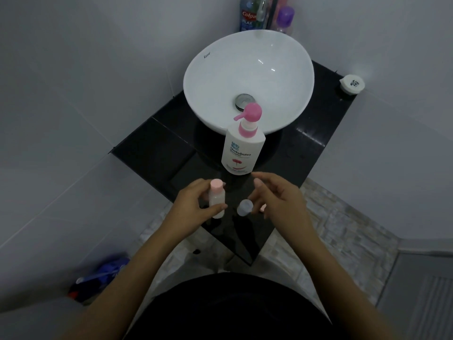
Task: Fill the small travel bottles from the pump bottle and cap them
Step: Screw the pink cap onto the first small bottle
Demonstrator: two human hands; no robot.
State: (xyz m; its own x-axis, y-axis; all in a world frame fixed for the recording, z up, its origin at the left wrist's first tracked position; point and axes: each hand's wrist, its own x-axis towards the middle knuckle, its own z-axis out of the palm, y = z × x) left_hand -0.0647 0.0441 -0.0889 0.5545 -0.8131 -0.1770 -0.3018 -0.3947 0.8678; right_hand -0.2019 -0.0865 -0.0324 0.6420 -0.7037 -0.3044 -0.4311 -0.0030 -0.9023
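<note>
My left hand (196, 204) grips the upright pink-capped travel bottle (217, 201) at lower centre, while my right hand (277, 200), fingers loosely spread and empty, hovers just right of the second, uncapped-looking bottle (245, 207).

Left hand (193, 202) grips pink-capped travel bottle (217, 201); right hand (274, 196) spread, empty, near pump bottle (242, 148).

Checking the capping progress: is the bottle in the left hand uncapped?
No, the small bottle in the left hand wears a pink cap.
</note>
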